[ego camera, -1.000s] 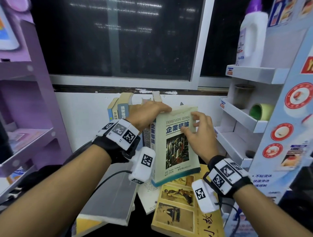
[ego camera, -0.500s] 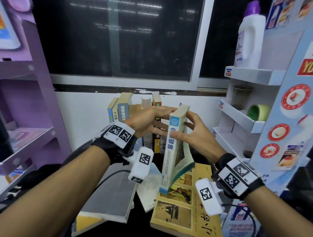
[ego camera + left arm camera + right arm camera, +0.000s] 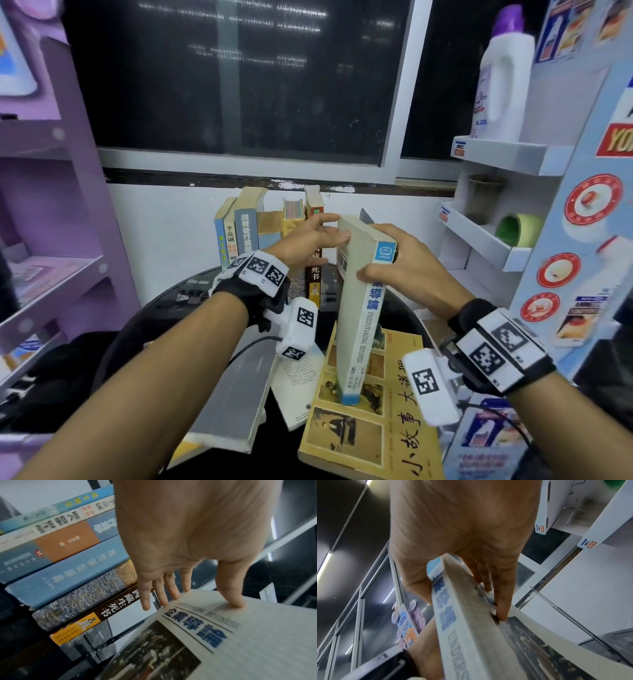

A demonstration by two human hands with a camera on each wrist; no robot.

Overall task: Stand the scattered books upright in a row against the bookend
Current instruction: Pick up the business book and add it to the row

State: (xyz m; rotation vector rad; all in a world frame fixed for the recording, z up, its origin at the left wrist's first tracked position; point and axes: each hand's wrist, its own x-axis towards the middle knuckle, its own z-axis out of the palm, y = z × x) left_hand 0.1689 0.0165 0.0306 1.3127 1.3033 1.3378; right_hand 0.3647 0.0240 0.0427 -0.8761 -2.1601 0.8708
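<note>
The right hand (image 3: 407,270) pinches the spine of the pale business book (image 3: 359,308), thumb near, fingers far; the left hand (image 3: 308,240) lays straight, spread fingers on its top. It stands tilted, right of the upright row (image 3: 267,226). Three books still lie flat: yellow book (image 3: 370,435), grey book (image 3: 233,394), white book (image 3: 298,380).

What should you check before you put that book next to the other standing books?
1. Right hand grips the Understanding Business book at its top: ok.
2. Left hand steadies its top edge: ok.
3. Book upright: not ok, it leans.
4. Book's foot off the yellow book: not ok, it seems to rest there.
5. Row of standing books upright: ok.
6. Free space beside the row's last book: cannot tell.
</note>
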